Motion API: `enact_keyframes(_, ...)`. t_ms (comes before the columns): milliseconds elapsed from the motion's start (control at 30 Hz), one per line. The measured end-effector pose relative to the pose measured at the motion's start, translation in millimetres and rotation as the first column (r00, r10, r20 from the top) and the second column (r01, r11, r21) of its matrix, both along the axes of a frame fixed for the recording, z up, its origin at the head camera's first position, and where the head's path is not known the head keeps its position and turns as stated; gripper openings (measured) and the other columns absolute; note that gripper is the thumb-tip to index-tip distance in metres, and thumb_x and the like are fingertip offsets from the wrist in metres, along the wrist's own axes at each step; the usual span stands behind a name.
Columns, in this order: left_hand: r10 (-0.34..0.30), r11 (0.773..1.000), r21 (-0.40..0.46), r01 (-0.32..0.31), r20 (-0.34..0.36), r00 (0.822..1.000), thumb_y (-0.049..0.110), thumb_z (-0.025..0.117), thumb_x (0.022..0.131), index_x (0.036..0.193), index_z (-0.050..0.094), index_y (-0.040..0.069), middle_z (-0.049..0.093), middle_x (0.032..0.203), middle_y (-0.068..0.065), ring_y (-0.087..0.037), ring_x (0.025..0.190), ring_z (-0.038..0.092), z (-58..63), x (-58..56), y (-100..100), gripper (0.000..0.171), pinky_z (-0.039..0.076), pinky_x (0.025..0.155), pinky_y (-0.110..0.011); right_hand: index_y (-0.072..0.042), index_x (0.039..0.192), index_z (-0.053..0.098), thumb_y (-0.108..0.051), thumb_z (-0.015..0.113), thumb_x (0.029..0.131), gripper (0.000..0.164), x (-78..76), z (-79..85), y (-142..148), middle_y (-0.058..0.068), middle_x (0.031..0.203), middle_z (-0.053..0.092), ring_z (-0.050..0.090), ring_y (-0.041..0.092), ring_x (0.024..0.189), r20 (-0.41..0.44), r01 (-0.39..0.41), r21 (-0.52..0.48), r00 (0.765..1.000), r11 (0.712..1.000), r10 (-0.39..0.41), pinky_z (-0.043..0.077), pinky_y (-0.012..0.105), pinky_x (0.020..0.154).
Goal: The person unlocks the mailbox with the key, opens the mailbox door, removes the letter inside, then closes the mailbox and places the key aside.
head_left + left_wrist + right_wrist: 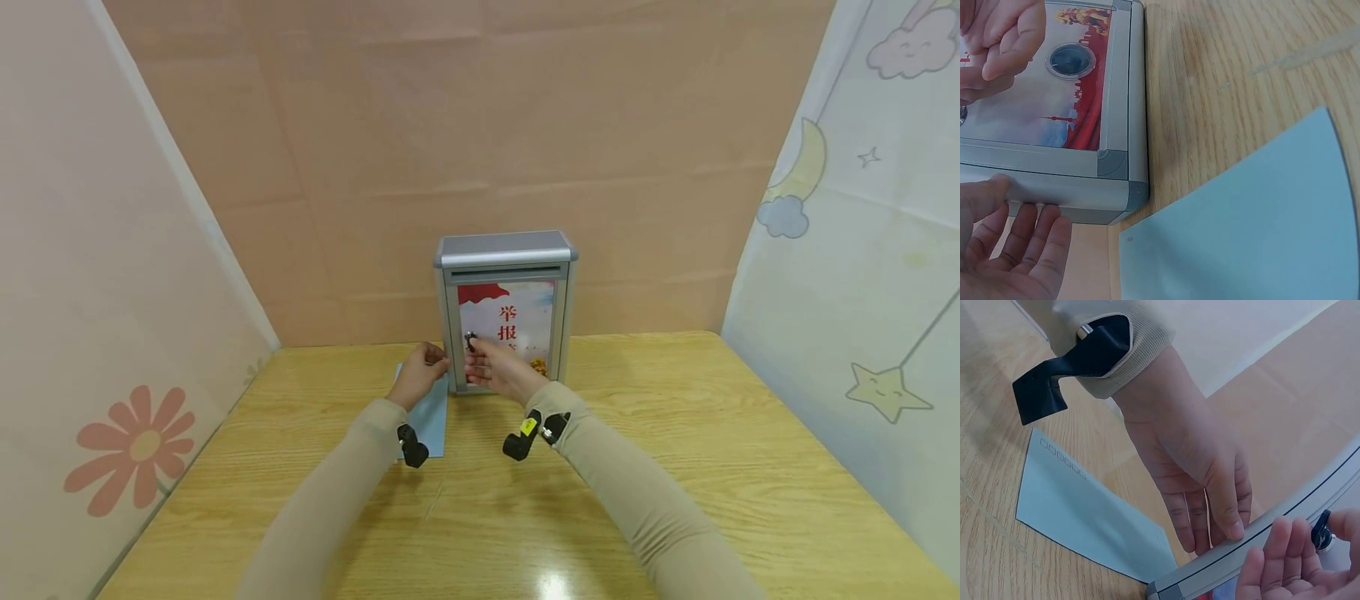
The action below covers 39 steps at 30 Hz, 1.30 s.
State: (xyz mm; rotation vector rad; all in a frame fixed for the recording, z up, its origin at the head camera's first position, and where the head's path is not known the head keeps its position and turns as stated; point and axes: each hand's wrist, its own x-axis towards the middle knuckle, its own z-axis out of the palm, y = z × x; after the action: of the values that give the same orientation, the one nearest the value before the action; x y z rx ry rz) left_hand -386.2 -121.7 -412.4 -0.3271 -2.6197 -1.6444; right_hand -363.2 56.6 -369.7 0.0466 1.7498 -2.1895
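A grey metal letter box (pixel 565 333) stands upright at the table's back, with a slot near its top and a printed front with red characters. My left hand (pixel 415 377) holds its left edge, thumb on the front frame and fingers along the side, as the left wrist view shows (pixel 1019 240). At the left of the front panel, my right hand (pixel 504 371) pinches a black-headed key (pixel 1320 532) at the round metal lock. Its other fingers are loosely bent before the panel. A light blue envelope (pixel 431 425) lies beside the box, partly under my left wrist.
The wooden table (pixel 675 467) extends on both sides and in front. Behind the box hangs a peach cloth (pixel 360 167). Patterned white cloth walls (pixel 847 275) stand left and right. Black wrist cameras (pixel 519 442) stick out from both sleeves.
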Motion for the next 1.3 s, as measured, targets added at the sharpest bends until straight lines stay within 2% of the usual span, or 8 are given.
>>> enact_keyframes(200,0.001,1.0,0.003,-0.001,0.025,1.0,0.016,0.055,0.099,0.117,0.05,-0.001,0.057,0.113,-0.019,-0.03,0.101,0.062,2.0,2.3,0.1,0.025,0.052,0.089,-0.043,-0.004,0.103,0.054,-0.023,0.049,0.102,0.02,-1.3,0.1,-2.4,0.001,0.079,0.055,0.057,0.013,0.071,-0.016,0.02,0.016,1.0,1.0,-0.02,0.05,0.035,0.086)
enact_keyframes(400,-0.002,1.0,0.016,0.001,0.033,0.999,0.015,0.056,0.098,0.116,0.05,-0.001,0.057,0.112,-0.019,-0.031,0.102,0.062,1.1,3.0,-0.5,0.025,0.052,0.089,-0.042,0.004,0.125,0.052,-0.023,0.051,0.102,0.036,2.2,-0.7,-7.3,0.002,0.08,0.053,0.058,0.015,0.076,-0.101,0.064,0.144,0.994,0.987,-0.05,0.047,0.044,0.097)
enact_keyframes(467,0.002,1.0,0.009,-0.002,0.025,1.0,0.015,0.057,0.098,0.116,0.051,-0.001,0.058,0.11,-0.018,-0.029,0.099,0.063,0.1,2.3,-0.8,0.025,0.053,0.087,-0.04,0.006,0.122,0.053,-0.024,0.052,0.101,0.037,3.6,-1.1,-8.6,0.002,0.079,0.052,0.058,0.015,0.078,-0.141,0.089,0.198,0.988,0.976,-0.061,0.048,0.045,0.096)
enact_keyframes(567,0.004,1.0,0.009,-0.004,0.022,1.0,0.016,0.058,0.098,0.115,0.051,0.0,0.059,0.109,-0.017,-0.027,0.096,0.063,-1.3,0.9,-1.0,0.024,0.053,0.085,-0.038,0.006,0.108,0.057,-0.026,0.054,0.1,0.033,5.2,-2.3,-10.1,0.0,0.077,0.051,0.06,0.017,0.08,-0.186,0.132,0.262,0.979,0.956,-0.084,0.051,0.044,0.092)
enact_keyframes(700,0.005,1.0,0.007,-0.005,0.021,1.0,0.017,0.057,0.098,0.115,0.052,0.0,0.059,0.109,-0.017,-0.025,0.095,0.063,-2.4,-0.3,-0.6,0.024,0.053,0.084,-0.038,0.004,0.098,0.058,-0.027,0.057,0.098,0.031,4.6,-3.9,-10.4,0.0,0.076,0.051,0.063,0.021,0.084,-0.204,0.167,0.295,0.973,0.941,-0.109,0.053,0.042,0.09)
enact_keyframes(900,-0.005,1.0,0.025,0.004,0.034,0.999,0.017,0.057,0.098,0.116,0.051,0.0,0.058,0.11,-0.017,-0.029,0.1,0.063,-1.3,-1.3,-0.1,0.025,0.051,0.091,-0.047,0.006,0.099,0.056,-0.027,0.055,0.099,0.032,6.8,-1.0,-8.8,0.001,0.076,0.052,0.06,0.017,0.076,-0.208,0.161,0.272,0.973,0.949,-0.105,0.053,0.041,0.087)
enact_keyframes(1067,-0.004,0.999,0.032,0.002,0.039,0.999,0.015,0.057,0.098,0.116,0.051,0.0,0.058,0.11,-0.018,-0.03,0.1,0.063,1.1,0.2,1.1,0.024,0.051,0.092,-0.046,0.004,0.116,0.058,-0.027,0.049,0.102,0.035,11.9,3.3,-7.1,0.005,0.085,0.057,0.057,0.015,0.071,-0.163,0.11,0.212,0.984,0.971,-0.075,0.05,0.046,0.091)
enact_keyframes(1300,-0.001,1.0,0.016,0.001,0.031,1.0,0.015,0.056,0.098,0.117,0.05,-0.001,0.058,0.112,-0.018,-0.029,0.1,0.063,1.5,1.5,1.6,0.025,0.052,0.09,-0.044,0.006,0.114,0.059,-0.022,0.049,0.102,0.031,8.1,1.4,-4.3,0.002,0.083,0.06,0.057,0.01,0.07,-0.096,0.066,0.068,0.994,0.996,-0.059,0.05,0.029,0.077)
